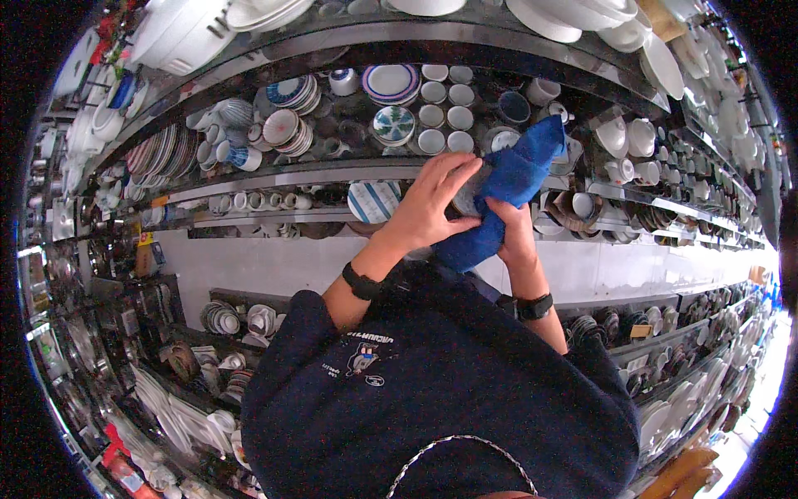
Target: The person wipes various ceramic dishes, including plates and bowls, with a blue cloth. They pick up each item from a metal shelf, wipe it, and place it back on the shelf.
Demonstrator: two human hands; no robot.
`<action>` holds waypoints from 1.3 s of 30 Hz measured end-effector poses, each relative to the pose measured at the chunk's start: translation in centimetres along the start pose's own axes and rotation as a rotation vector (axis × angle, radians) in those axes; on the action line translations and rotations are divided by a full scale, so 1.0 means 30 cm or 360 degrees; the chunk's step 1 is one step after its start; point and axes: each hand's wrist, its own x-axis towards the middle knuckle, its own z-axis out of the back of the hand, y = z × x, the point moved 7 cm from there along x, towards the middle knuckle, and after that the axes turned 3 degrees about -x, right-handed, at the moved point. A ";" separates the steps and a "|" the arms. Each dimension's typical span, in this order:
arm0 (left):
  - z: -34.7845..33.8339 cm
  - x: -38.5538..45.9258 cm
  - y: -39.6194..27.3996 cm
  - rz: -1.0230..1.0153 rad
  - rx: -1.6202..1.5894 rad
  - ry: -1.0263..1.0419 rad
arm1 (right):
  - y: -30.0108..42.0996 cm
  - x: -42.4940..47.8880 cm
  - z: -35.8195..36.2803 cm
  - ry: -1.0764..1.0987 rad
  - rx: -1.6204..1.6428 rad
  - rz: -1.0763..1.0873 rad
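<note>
A blue cloth [523, 165] is bunched in my right hand [516, 227], its thumb lying across the folds. One end of the cloth points up and away; the other hangs near my chest. Beside it, a greyish round vessel [466, 198], perhaps glass, is mostly covered by cloth and fingers. My left hand [430, 199] curves around this vessel, fingers at its far side and thumb at its near side, the fingertips close to the cloth. How firmly the left hand grips is hard to see. Both hands are above the shelf edge in front of me.
White cups [431, 116] stand in rows on the shelf ahead, near stacked plates [391, 84] and a patterned bowl [393, 123]. A striped plate [374, 201] leans on the level below. Large white dishes [181, 37] crowd the upper shelf. More crockery-filled shelves [686, 206] run along the right.
</note>
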 end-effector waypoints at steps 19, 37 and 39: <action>0.500 -0.294 0.028 0.0261 -0.1002 -0.0669 | -0.146 -0.181 -0.657 0.0280 -0.0802 0.0471; 0.695 -0.534 -0.080 -0.0054 -0.0266 -0.1003 | -0.307 -0.281 -0.855 0.0525 -0.0866 0.0583; 0.713 -0.531 -0.074 0.0089 -0.0143 -0.0923 | -0.297 -0.240 -0.826 0.0436 -0.1181 0.0792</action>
